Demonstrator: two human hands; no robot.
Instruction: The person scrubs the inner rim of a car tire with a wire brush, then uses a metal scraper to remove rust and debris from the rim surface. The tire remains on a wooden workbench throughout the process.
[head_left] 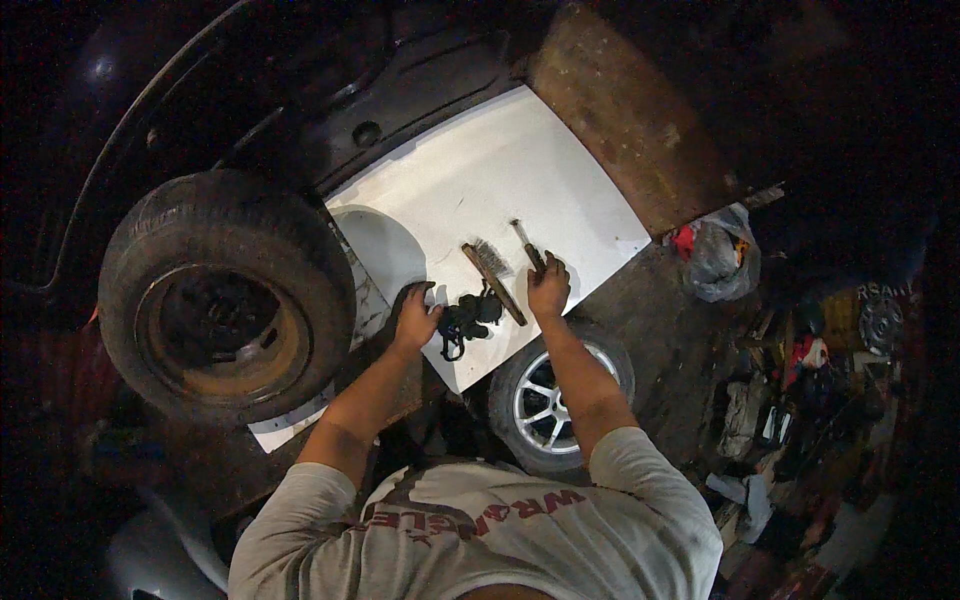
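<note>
Looking down from the head camera, I saw both hands stretched out over a white panel (480, 180) that served as my bench, lying flat across a wheel with a silver alloy rim (545, 400) beneath it. My left hand (415, 320) rested at the panel's near edge with the fingers curled loosely, its thumb side just beside a small black clump of parts (470, 318) with a loop of cord hanging from it; I could not tell whether the fingers actually gripped that clump or merely touched it. My right hand (548, 288) was closed around the lower end of a slim tool with a dark handle (526, 243), whose shaft angled up and to the left across the white surface. Between the two hands lay a wire brush (493, 280) with a wooden handle, set diagonally, its bristles at the upper end and its handle running down toward my right wrist, near the hand but apart from it. To the left stood a large worn tyre on a rusty steel rim (225, 295), overlapping the panel's left edge. A rusty brown sheet (625, 120) lay along the panel's far right side, and a grey plastic bag (720, 255) sat beyond it among clutter on the floor.
</note>
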